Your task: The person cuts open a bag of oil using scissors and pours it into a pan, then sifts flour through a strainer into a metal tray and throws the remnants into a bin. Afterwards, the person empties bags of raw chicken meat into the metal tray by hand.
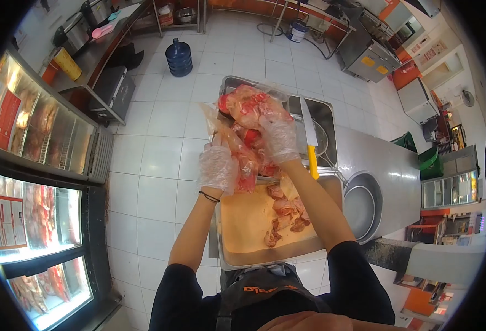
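My left hand point(218, 165), in a clear plastic glove, grips the near left side of a clear plastic bag point(246, 157) with reddish contents. My right hand point(280, 138), gloved the same way, is closed on the bag's right side, by a large pale and red bulge of raw meat point(251, 107). The bag is above a metal pan point(229, 83) at the far end of the counter. Nearer to me, raw meat pieces point(287, 212) lie in a shallow metal tray point(237, 256) with a yellowish bottom. My fingertips are partly hidden by the plastic.
A knife with a yellow handle point(313, 160) lies across the right pan, beside my right forearm. A wire strainer point(321, 135) sits under it. Farther right is a round metal bowl point(361, 201) on the steel counter point(397, 182). Lit display fridges point(39, 215) stand left; a blue water jug point(179, 58) is on the floor.
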`<state>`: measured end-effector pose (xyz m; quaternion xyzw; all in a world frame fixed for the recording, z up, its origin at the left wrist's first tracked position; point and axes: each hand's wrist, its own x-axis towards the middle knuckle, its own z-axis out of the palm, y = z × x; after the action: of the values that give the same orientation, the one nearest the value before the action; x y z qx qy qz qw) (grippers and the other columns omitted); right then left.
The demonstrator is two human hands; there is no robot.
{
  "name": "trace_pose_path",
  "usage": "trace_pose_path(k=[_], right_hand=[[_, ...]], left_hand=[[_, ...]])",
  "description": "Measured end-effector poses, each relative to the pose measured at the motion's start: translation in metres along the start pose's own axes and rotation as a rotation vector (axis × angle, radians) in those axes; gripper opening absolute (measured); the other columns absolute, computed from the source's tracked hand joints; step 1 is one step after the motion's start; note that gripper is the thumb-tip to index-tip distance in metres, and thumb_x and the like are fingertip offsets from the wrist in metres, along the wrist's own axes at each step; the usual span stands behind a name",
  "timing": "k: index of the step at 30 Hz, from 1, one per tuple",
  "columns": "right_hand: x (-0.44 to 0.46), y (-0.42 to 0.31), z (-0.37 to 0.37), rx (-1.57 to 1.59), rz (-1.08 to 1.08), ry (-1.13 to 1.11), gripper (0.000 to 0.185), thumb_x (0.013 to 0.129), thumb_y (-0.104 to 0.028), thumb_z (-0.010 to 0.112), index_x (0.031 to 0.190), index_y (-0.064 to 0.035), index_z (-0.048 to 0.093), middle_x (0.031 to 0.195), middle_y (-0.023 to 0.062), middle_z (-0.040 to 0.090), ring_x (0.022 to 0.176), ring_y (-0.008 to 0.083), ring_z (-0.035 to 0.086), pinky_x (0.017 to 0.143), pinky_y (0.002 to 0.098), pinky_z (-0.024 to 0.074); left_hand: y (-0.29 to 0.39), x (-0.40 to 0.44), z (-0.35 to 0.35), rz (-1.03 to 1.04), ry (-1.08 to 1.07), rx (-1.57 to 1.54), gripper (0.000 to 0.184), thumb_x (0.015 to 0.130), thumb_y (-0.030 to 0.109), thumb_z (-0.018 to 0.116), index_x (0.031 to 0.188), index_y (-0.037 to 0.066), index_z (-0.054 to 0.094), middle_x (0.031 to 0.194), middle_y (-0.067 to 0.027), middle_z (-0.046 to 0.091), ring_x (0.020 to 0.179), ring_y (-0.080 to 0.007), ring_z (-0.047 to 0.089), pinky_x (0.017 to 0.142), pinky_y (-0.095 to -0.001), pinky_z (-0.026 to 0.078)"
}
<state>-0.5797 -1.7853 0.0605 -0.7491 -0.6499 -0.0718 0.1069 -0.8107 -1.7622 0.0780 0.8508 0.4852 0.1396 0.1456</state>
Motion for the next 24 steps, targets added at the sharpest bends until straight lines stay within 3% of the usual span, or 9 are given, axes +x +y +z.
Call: trace_pose_path(k=[4,7,12,14,16,19,22,24], right_hand=[[-0.004,-0.003,-0.010,0.030,-0.025,-0.021,0.072,0.050,-0.022,0.095,0.116,-0.0161,0.066,0.110,0.0114,0.073,0.105,0.0378,0.071,0.095,0.0500,0.0525],[0.006,0.000,-0.007,0.109,-0.056,0.087,0.066,0.050,-0.018,0.094,0.110,-0.0158,0.067,0.110,0.0130,0.072,0.105,0.0392,0.070,0.095,0.0470,0.0540],[0.037,-0.020,-0.068,0.291,-0.165,0.341,0.055,0.052,-0.014,0.091,0.104,-0.0149,0.069,0.110,0.0153,0.071,0.110,0.0388,0.068,0.100,0.0461,0.0542],[0.061,0.003,-0.035,0.272,-0.156,0.498,0.048,0.063,-0.011,0.085,0.109,-0.0146,0.072,0.110,0.0148,0.072,0.113,0.0373,0.066,0.101,0.0467,0.0533],[0.077,0.011,-0.035,0.177,-0.105,0.509,0.041,0.071,-0.010,0.081,0.111,-0.0130,0.073,0.109,0.0155,0.071,0.112,0.0376,0.066,0.101,0.0471,0.0528],[0.121,0.029,-0.021,0.568,0.148,0.579,0.029,0.082,-0.008,0.071,0.111,-0.0075,0.073,0.109,0.0170,0.070,0.111,0.0390,0.065,0.099,0.0473,0.0523],[0.137,0.023,-0.041,0.639,0.297,0.712,0.022,0.097,-0.014,0.060,0.111,-0.0045,0.075,0.106,0.0173,0.072,0.103,0.0385,0.068,0.097,0.0451,0.0536],[0.142,0.037,-0.059,0.519,0.266,0.771,0.022,0.097,-0.013,0.061,0.110,-0.0045,0.075,0.108,0.0168,0.073,0.103,0.0373,0.068,0.096,0.0436,0.0540]], left_hand=[[-0.005,0.003,0.017,0.025,0.013,0.121,0.041,0.085,0.022,0.071,0.123,0.007,0.068,0.138,-0.0102,0.063,0.120,-0.0294,0.062,0.091,-0.0475,0.055],[-0.004,0.012,0.017,0.002,-0.177,0.201,0.028,0.086,0.021,0.070,0.112,0.010,0.071,0.130,-0.0077,0.067,0.121,-0.0271,0.061,0.089,-0.0471,0.054],[-0.002,0.010,0.005,0.110,-0.139,0.216,0.021,0.089,0.023,0.065,0.104,0.010,0.072,0.104,-0.0116,0.075,0.108,-0.0312,0.069,0.086,-0.0477,0.055],[-0.010,0.016,0.012,0.116,-0.101,0.184,0.016,0.088,0.018,0.064,0.099,0.010,0.073,0.098,-0.0127,0.074,0.101,-0.0331,0.071,0.083,-0.0479,0.056],[-0.022,0.025,0.033,0.121,-0.002,0.105,0.011,0.086,0.011,0.064,0.091,0.010,0.074,0.092,-0.0118,0.074,0.094,-0.0361,0.071,0.081,-0.0480,0.056],[-0.013,0.029,0.025,0.007,0.063,-0.076,0.008,0.084,0.010,0.064,0.085,0.008,0.072,0.092,-0.0166,0.074,0.095,-0.0383,0.071,0.080,-0.0502,0.056],[-0.006,0.040,-0.003,0.063,0.081,0.007,0.011,0.088,0.012,0.063,0.091,0.007,0.073,0.099,-0.0184,0.075,0.102,-0.0374,0.072,0.086,-0.0501,0.058],[0.002,0.049,-0.025,0.010,0.039,-0.045,0.012,0.090,0.012,0.064,0.096,0.007,0.073,0.103,-0.0201,0.074,0.105,-0.0383,0.071,0.090,-0.0488,0.058]])
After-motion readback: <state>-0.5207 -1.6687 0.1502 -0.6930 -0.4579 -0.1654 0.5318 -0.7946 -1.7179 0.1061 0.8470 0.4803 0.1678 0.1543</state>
